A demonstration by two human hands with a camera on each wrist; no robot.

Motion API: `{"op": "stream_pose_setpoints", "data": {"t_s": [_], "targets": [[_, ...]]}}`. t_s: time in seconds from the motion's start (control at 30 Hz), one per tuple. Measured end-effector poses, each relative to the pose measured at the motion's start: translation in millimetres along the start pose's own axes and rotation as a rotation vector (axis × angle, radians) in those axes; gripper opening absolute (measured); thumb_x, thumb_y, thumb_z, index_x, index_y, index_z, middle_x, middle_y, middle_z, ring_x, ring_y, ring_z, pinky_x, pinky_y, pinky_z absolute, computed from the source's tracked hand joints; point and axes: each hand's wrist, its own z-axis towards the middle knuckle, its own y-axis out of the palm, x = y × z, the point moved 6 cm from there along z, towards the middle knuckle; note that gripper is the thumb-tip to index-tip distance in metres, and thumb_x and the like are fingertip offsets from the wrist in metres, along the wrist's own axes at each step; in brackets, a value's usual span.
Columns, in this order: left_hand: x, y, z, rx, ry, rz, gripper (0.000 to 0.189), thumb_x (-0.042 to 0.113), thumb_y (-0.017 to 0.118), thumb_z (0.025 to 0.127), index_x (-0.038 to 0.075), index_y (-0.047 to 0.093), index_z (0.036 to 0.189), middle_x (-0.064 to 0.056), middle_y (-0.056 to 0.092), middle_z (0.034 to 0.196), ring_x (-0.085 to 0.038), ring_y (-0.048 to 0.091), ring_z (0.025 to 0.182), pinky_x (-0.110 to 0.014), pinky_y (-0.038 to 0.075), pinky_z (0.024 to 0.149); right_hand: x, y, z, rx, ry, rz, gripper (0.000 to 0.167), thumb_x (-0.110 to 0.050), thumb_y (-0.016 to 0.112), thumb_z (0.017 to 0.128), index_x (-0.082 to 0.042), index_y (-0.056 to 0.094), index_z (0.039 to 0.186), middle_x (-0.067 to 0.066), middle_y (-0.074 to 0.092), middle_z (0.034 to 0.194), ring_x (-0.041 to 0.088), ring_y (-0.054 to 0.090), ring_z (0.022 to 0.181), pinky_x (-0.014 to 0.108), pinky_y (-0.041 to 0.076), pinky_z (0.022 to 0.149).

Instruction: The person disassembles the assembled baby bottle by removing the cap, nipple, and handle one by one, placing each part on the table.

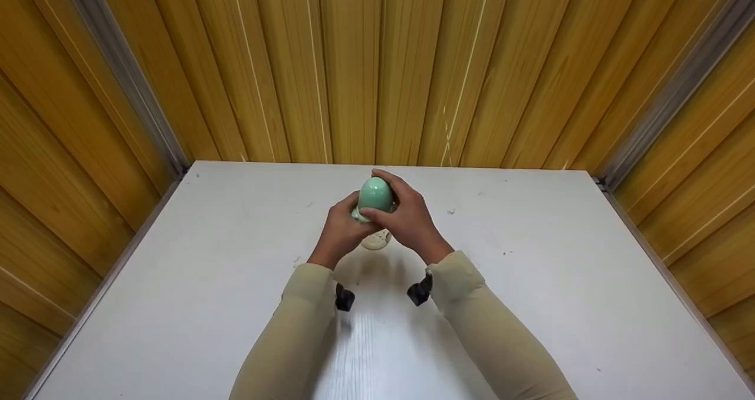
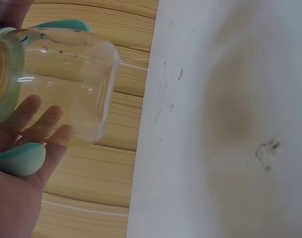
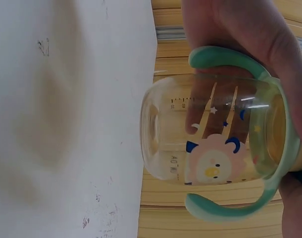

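A clear baby bottle (image 3: 166,139) with a printed animal face, moons and stars is held up over the table. Two curved green handles (image 3: 225,210) run down from its pale green collar (image 3: 287,139). My left hand (image 1: 345,230) grips the bottle just below the collar, several fingers showing through the clear wall in both wrist views. Thumb and fingers of my right hand (image 1: 408,216) hold the shiny green domed cap (image 1: 375,192) at the top. Seen from the head, the bottle's base (image 1: 376,241) peeks out under the hands.
Under the hands lies a white table (image 1: 177,305) with small scuffs and specks. Yellow wood-patterned panels (image 1: 354,69) wall it at the back and sides, with grey metal posts (image 1: 130,75) in the corners. Black wrist mounts (image 1: 420,291) sit by both cuffs.
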Motion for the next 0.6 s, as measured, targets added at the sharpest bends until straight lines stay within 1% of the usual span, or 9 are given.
{"op": "stream_pose_setpoints", "data": {"t_s": [0.17, 0.33, 0.53, 0.6], "targets": [[1.2, 3.6, -2.7, -0.003, 0.003, -0.004, 0.064, 0.042, 0.084, 0.072, 0.023, 0.06, 0.128, 0.005, 0.064, 0.123, -0.016, 0.059, 0.115, -0.044, 0.048, 0.1, 3.5, -0.4, -6.0, 0.006, 0.031, 0.02, 0.074, -0.046, 0.079, 0.076, -0.034, 0.045, 0.141, -0.003, 0.054, 0.135, 0.017, 0.056, 0.119, 0.043, 0.049, 0.099], [2.9, 8.5, -4.0, -0.026, -0.002, -0.021, 0.065, 0.043, 0.084, 0.071, 0.024, 0.06, 0.128, 0.006, 0.064, 0.123, -0.016, 0.059, 0.114, -0.044, 0.048, 0.099, 4.5, -4.5, -10.9, 0.023, 0.06, 0.032, 0.071, -0.045, 0.08, 0.076, -0.036, 0.047, 0.138, -0.002, 0.055, 0.132, 0.019, 0.057, 0.115, 0.043, 0.05, 0.096], [4.0, 15.0, -4.8, -0.041, -0.021, -0.039, 0.064, 0.043, 0.085, 0.07, 0.025, 0.061, 0.126, 0.007, 0.064, 0.121, -0.016, 0.058, 0.113, -0.043, 0.049, 0.098, 4.3, -10.2, -15.4, 0.036, 0.056, 0.03, 0.069, -0.042, 0.08, 0.077, -0.031, 0.049, 0.138, -0.001, 0.057, 0.13, 0.019, 0.057, 0.112, 0.043, 0.051, 0.093], [4.4, 18.2, -5.3, -0.046, -0.023, -0.049, 0.064, 0.043, 0.085, 0.07, 0.025, 0.061, 0.126, 0.007, 0.064, 0.121, -0.016, 0.058, 0.113, -0.043, 0.049, 0.098, 4.2, -12.7, -17.1, 0.043, 0.047, 0.024, 0.069, -0.041, 0.08, 0.077, -0.027, 0.05, 0.138, 0.0, 0.057, 0.129, 0.019, 0.058, 0.112, 0.043, 0.051, 0.093]]}}
